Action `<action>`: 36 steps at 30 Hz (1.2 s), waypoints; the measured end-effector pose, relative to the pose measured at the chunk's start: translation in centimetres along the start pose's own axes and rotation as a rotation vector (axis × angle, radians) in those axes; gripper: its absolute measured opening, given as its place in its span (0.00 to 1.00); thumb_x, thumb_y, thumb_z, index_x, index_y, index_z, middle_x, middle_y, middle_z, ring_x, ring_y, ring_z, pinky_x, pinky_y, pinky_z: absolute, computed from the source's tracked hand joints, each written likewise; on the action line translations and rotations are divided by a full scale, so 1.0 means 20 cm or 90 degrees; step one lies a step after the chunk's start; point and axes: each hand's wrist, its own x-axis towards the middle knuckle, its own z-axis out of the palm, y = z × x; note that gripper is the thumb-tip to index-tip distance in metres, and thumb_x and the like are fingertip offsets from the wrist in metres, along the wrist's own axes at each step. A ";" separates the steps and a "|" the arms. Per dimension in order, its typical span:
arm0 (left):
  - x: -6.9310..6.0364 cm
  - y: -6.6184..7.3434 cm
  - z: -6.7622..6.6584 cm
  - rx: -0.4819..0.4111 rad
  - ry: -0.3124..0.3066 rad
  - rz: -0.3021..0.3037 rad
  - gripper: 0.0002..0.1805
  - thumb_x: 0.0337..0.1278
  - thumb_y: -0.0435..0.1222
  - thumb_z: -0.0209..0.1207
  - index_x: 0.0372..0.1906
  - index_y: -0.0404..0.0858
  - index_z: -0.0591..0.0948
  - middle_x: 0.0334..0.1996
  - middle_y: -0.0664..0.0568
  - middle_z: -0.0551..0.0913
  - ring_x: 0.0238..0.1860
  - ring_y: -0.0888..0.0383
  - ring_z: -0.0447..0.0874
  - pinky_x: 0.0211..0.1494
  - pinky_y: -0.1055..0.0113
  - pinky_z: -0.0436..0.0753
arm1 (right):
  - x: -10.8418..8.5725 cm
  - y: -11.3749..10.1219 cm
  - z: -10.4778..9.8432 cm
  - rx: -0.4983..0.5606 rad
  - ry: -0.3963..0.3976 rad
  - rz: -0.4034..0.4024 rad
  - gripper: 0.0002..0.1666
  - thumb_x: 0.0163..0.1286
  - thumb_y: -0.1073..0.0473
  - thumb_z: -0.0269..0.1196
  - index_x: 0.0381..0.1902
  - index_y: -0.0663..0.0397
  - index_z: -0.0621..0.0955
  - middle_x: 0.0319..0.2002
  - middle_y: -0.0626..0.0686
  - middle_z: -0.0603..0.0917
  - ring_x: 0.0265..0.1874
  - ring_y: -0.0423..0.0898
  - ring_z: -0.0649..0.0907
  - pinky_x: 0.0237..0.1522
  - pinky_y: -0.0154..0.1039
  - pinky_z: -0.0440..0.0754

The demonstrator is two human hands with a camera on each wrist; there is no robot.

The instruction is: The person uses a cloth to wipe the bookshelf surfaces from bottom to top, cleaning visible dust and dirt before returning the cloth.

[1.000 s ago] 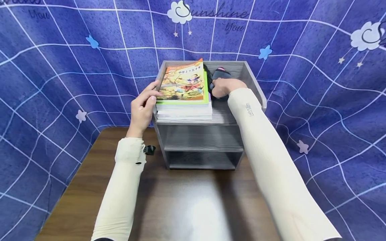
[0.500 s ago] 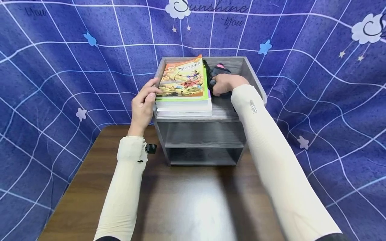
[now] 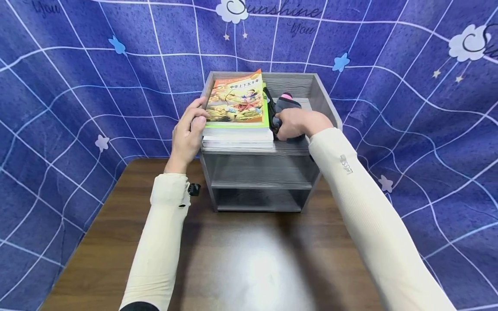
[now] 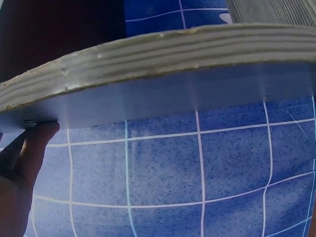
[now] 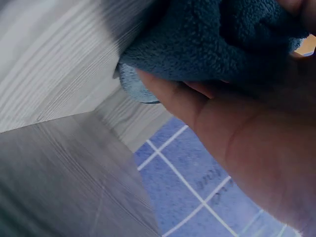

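The left hand (image 3: pixel 186 137) clasps the shelf (image 3: pixel 261 170) left of the books (image 3: pixel 236 103); right of them, the right hand (image 3: pixel 298 122) grips cloth (image 5: pixel 197 49), seemingly arranging it; steadiness seems needed next.

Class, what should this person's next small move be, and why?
Probably lift the dark blue terry cloth a little with the right hand: that hand already grips it, and it sits close beside the black cord and book stack, so raising it first may avoid snagging. The left hand holds the gray shelf unit at its left edge.
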 end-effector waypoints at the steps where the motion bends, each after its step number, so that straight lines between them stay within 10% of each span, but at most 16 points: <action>1: 0.00 0.00 0.00 0.002 -0.004 -0.007 0.23 0.67 0.53 0.50 0.44 0.37 0.81 0.69 0.63 0.73 0.69 0.64 0.68 0.67 0.62 0.68 | -0.01 0.00 0.01 -0.009 0.005 -0.007 0.43 0.61 0.59 0.57 0.75 0.61 0.65 0.59 0.63 0.77 0.51 0.57 0.75 0.54 0.49 0.72; 6: -0.01 0.02 0.00 -0.001 -0.007 -0.017 0.18 0.64 0.49 0.57 0.44 0.37 0.81 0.69 0.62 0.73 0.69 0.62 0.69 0.66 0.60 0.68 | -0.09 -0.02 0.10 -0.035 0.059 -0.039 0.42 0.63 0.56 0.61 0.74 0.64 0.66 0.66 0.66 0.74 0.64 0.63 0.73 0.65 0.54 0.68; 13: -0.02 0.24 -0.03 -0.025 -0.012 -0.037 0.14 0.59 0.34 0.60 0.46 0.29 0.80 0.69 0.44 0.73 0.70 0.52 0.69 0.66 0.62 0.68 | -0.24 -0.04 0.21 -0.060 0.167 -0.115 0.30 0.57 0.57 0.67 0.58 0.62 0.79 0.58 0.63 0.80 0.52 0.67 0.79 0.58 0.54 0.72; 18: -0.02 0.26 -0.03 -0.019 -0.016 -0.052 0.12 0.59 0.31 0.58 0.46 0.30 0.80 0.69 0.47 0.73 0.70 0.55 0.69 0.60 0.60 0.71 | -0.27 -0.04 0.21 -0.030 0.163 -0.119 0.28 0.58 0.59 0.67 0.58 0.60 0.81 0.50 0.62 0.84 0.47 0.63 0.81 0.56 0.52 0.74; 22: -0.03 0.25 -0.02 -0.028 -0.014 -0.044 0.12 0.59 0.30 0.58 0.46 0.29 0.80 0.69 0.46 0.73 0.70 0.55 0.69 0.61 0.63 0.70 | -0.20 -0.02 0.13 -0.015 0.118 -0.080 0.24 0.60 0.64 0.64 0.56 0.58 0.80 0.46 0.61 0.84 0.46 0.59 0.80 0.54 0.52 0.75; 29: -0.02 0.22 -0.01 -0.037 -0.005 -0.039 0.10 0.62 0.29 0.56 0.46 0.30 0.80 0.70 0.47 0.73 0.71 0.58 0.67 0.65 0.63 0.68 | 0.01 -0.02 -0.01 -0.066 0.015 0.047 0.31 0.71 0.61 0.52 0.72 0.56 0.69 0.67 0.65 0.72 0.62 0.59 0.73 0.64 0.56 0.68; 36: -0.03 0.21 0.01 -0.025 0.016 -0.032 0.10 0.60 0.28 0.55 0.44 0.29 0.79 0.69 0.46 0.73 0.71 0.55 0.68 0.68 0.63 0.65 | 0.17 -0.02 -0.06 -0.066 0.037 0.136 0.27 0.69 0.60 0.51 0.65 0.59 0.71 0.60 0.61 0.76 0.52 0.56 0.75 0.59 0.57 0.73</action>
